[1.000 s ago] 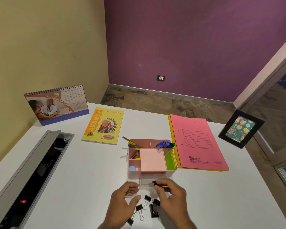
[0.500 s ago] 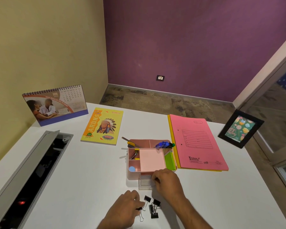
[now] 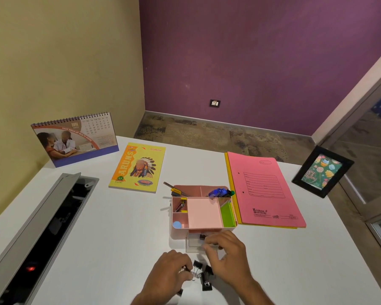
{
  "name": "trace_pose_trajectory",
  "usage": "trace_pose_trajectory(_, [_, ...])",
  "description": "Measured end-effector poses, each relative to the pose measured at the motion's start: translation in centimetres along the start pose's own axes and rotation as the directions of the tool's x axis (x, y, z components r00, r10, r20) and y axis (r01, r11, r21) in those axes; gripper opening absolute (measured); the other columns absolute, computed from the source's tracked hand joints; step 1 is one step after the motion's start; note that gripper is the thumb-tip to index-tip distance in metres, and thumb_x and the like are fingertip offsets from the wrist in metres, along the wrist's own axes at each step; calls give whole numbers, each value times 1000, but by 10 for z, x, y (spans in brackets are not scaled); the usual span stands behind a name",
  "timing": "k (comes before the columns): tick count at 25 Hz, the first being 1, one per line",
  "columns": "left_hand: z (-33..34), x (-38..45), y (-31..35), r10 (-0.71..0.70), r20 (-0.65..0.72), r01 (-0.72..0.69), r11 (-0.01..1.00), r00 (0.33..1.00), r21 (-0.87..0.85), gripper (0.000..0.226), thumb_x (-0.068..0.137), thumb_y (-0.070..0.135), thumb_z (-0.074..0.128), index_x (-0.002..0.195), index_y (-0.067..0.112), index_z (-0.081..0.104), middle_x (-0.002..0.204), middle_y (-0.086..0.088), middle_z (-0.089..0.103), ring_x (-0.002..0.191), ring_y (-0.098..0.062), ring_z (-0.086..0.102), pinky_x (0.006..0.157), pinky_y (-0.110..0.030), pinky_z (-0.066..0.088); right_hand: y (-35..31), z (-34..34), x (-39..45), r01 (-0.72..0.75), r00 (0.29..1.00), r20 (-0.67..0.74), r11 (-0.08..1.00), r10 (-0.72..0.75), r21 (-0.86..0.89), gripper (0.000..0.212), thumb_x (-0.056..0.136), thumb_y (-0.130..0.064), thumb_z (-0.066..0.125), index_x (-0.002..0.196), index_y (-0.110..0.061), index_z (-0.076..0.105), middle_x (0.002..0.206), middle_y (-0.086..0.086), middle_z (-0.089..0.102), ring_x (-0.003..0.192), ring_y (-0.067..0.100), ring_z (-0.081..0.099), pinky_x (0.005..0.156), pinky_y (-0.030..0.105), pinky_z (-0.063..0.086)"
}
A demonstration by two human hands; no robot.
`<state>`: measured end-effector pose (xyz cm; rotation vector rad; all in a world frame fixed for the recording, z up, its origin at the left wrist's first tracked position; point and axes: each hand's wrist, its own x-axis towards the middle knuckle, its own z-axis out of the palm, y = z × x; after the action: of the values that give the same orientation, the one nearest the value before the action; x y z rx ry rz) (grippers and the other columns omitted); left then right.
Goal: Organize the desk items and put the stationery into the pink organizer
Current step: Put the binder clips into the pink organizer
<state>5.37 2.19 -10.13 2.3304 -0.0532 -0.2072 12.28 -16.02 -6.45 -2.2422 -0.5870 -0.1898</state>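
The pink organizer (image 3: 204,214) stands mid-desk, holding pens (image 3: 220,192), green sticky notes (image 3: 227,214) and small items in its compartments. Its clear front drawer (image 3: 193,242) is pulled out, with one black binder clip (image 3: 202,236) inside. My right hand (image 3: 227,258) hovers over the drawer's front edge, fingers curled; whether it holds anything is hidden. My left hand (image 3: 171,275) pinches the wire handle of a black binder clip (image 3: 197,265) on the desk. Other black binder clips (image 3: 206,280) lie between my hands.
A yellow notebook (image 3: 138,167) and a desk calendar (image 3: 74,139) sit at the back left. A pink folder (image 3: 264,190) lies right of the organizer, a black photo frame (image 3: 322,171) beyond it. An open cable tray (image 3: 44,234) runs along the left desk edge.
My right hand went forward to the drawer, left a clip in it, and has drawn back a little. My left hand moved right and took hold of a clip on the desk.
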Motion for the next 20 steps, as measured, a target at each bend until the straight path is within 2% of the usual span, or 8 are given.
trace_pose_trajectory(2, [-2, 0, 6, -31, -65, 20, 985, 997, -169, 18, 77, 35, 73, 75, 43, 57, 77, 18, 57, 84, -1, 52, 74, -14, 39, 1, -3, -11, 18, 998, 57, 998, -21, 59, 14, 73, -24, 77, 87, -25, 73, 87, -19, 68, 86, -1, 60, 71, 11, 46])
trace_pose_trajectory(5, [-4, 3, 17, -81, -148, 19, 926, 986, -378, 18, 73, 24, 77, 74, 35, 64, 81, 15, 65, 83, -9, 59, 74, -24, 49, 2, -5, -20, 29, 990, 135, 996, -41, 90, 18, 73, -22, 76, 89, -30, 72, 86, -19, 69, 80, -1, 61, 66, 15, 49])
trace_pose_trajectory(9, [-5, 5, 22, -171, -165, 59, 845, 971, -532, 19, 72, 20, 82, 82, 31, 70, 80, 11, 67, 83, -11, 61, 77, -38, 58, 5, -4, -18, -9, 991, 133, 995, -3, 94, 15, 75, -19, 68, 83, -30, 73, 79, -20, 70, 73, -1, 63, 63, 19, 53])
trace_pose_trajectory(11, [-4, 3, 21, -208, -212, 61, 836, 955, -545, 25, 71, 23, 84, 88, 33, 69, 80, 10, 66, 82, -11, 61, 76, -32, 58, 4, -7, -12, 7, 994, 106, 998, -13, 55, 17, 76, -13, 69, 82, -29, 72, 80, -21, 69, 76, -3, 63, 67, 16, 51])
trace_pose_trajectory(13, [-5, -2, 14, -193, -296, 30, 878, 935, -478, 30, 68, 33, 86, 87, 36, 62, 82, 10, 62, 76, -10, 58, 68, -18, 51, 7, -12, -6, 87, 995, 57, 996, -86, -15, 23, 74, -4, 72, 83, -25, 71, 82, -17, 70, 79, -2, 62, 70, 14, 50])
trace_pose_trajectory(15, [-7, -11, 2, -116, -302, 11, 944, 946, -329, 35, 68, 50, 81, 84, 35, 53, 80, 10, 55, 69, -9, 52, 61, -13, 45, 11, -17, 2, 163, 986, 44, 982, -159, -96, 26, 70, 0, 75, 85, -21, 70, 83, -11, 70, 79, 5, 64, 72, 16, 51])
trace_pose_trajectory(18, [-12, -23, -10, -85, -140, 81, 996, 986, -34, 45, 64, 69, 68, 79, 32, 47, 74, 12, 50, 68, -5, 49, 61, -14, 39, 15, -19, 11, 215, 976, 90, 956, -201, -198, 29, 66, 2, 76, 85, -19, 68, 84, -8, 71, 79, 12, 65, 71, 21, 54])
trace_pose_trajectory(20, [-13, -27, -13, -110, 2, 109, 984, 994, 144, 50, 62, 76, 61, 79, 31, 46, 74, 14, 49, 71, -2, 47, 62, -14, 33, 13, -15, 14, 271, 959, 153, 931, -239, -246, 16, 72, -6, 67, 82, -19, 68, 83, -8, 70, 79, 12, 64, 67, 21, 54])
